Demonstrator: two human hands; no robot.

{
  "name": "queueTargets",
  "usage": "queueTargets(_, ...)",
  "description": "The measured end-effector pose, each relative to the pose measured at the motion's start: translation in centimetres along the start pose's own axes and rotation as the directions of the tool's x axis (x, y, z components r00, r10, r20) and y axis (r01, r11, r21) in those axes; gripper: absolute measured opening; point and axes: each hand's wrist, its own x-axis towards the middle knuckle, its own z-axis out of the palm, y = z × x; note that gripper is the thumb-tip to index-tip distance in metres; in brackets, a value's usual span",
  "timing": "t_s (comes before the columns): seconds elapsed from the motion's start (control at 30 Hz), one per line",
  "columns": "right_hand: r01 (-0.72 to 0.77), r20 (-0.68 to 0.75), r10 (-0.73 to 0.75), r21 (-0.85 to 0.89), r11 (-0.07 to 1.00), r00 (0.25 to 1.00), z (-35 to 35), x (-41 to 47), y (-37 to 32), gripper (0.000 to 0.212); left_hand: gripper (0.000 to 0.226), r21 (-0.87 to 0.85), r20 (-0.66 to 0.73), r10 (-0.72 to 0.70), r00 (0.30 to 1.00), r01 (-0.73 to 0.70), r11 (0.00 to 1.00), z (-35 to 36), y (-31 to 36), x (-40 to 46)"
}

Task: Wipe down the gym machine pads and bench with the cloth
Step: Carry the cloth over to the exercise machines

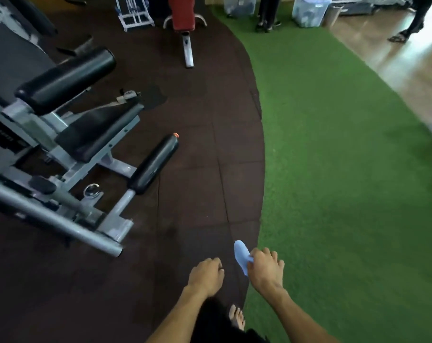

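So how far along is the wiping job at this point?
Nothing looks wiped that the frame can confirm. In hand: the right hand holds the blue cloth; the left hand is empty, both away from the machine. Left: the upper roller pad, seat pad, lower roller pad and red bench.

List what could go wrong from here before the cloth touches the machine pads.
1. The person's bare foot is close to the machine's low steel bar and frame ends; stepping in could mean a stubbed toe.
2. The blue cloth is only pinched in the right hand and hangs loose; it might slip. The left hand is empty.
3. The roller pad may turn under pressure, so wiping could miss spots.
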Motion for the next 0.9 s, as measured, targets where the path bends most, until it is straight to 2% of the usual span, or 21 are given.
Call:
queueTargets(0.17, -0.018, -0.011, 0.018, 0.016, 1.0, 1.0, -6.5, 13.0, -1.6, 0.029, 0.025, -0.037, 0.029, 0.002, 1.0, -0.001, 0.999, -6.9, 3.9, 12.0)
queueTargets(0.27, -0.018, -0.011, 0.019, 0.018, 1.0, 1.0, -10.2, 22.0, -3.6, 0.028, 0.033, -0.023, 0.026, 0.005, 1.0, -0.004, 1.0, -12.2, 5.6, 20.6)
queueTargets(0.57, -0.024, -0.051, 0.024, -0.01, 1.0, 0.998, -24.4, 46.4, -13.2, 0.024, 0.031, -0.033, -0.016, 0.006, 1.0, -0.007, 0.999, -31.7, 9.1, 42.5)
queueTargets(0.77, 0.073, -0.053, -0.074, -0.023, 0.997, 0.996, -32.0, 63.9, -21.4, 0.024, 0.029, -0.117, -0.072, -0.066, 0.995, 0.057, 0.991, -42.9, 10.0, 56.9)
queueTargets(0.9, 0.193, -0.013, -0.196, -0.114, 0.975, 0.98, -36.1, 75.4, -27.6, 0.026, 0.026, -0.209, -0.121, -0.173, 0.977, 0.146, 0.967, -49.7, 9.3, 66.5)
